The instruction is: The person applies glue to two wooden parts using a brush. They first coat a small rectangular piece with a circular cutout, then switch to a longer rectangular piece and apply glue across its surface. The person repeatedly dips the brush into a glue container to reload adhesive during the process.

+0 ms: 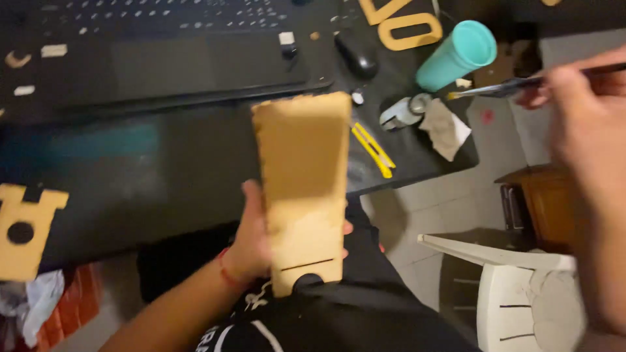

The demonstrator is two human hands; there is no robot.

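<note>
My left grip (251, 244) is clenched around the lower half of a cardboard piece (303, 189), held upright over my lap, just in front of the black desk (163, 176). The piece is a tall tan slab — wider at the top, ragged along its cut edges, matte, with a thin slot near the bottom. My right grip (580, 117) pinches a slim dark brush (521, 83), raised off to the side near a teal cup (456, 55).
</note>
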